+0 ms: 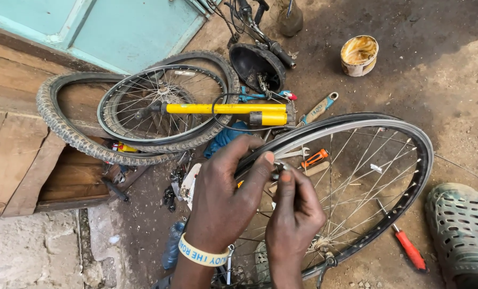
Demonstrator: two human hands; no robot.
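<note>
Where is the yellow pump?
The yellow pump lies in the upper middle of the head view, across the spare wheel, just above the hands.

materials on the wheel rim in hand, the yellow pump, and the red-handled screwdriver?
Wheel rim: looks like metal, silvery and bright inside, with thin wire spokes. Yellow pump: probably painted metal barrel, glossy; black hose looks like rubber. Red-handled screwdriver: handle seems plastic, shaft bare metal. The left hand grips the rim; the right hand pinches a small part there.

Yellow pump point(225, 109) across a spare wheel point(161, 104), tin point(359, 55), red-handled screwdriver point(408, 247), green shoe point(462, 227).
</note>
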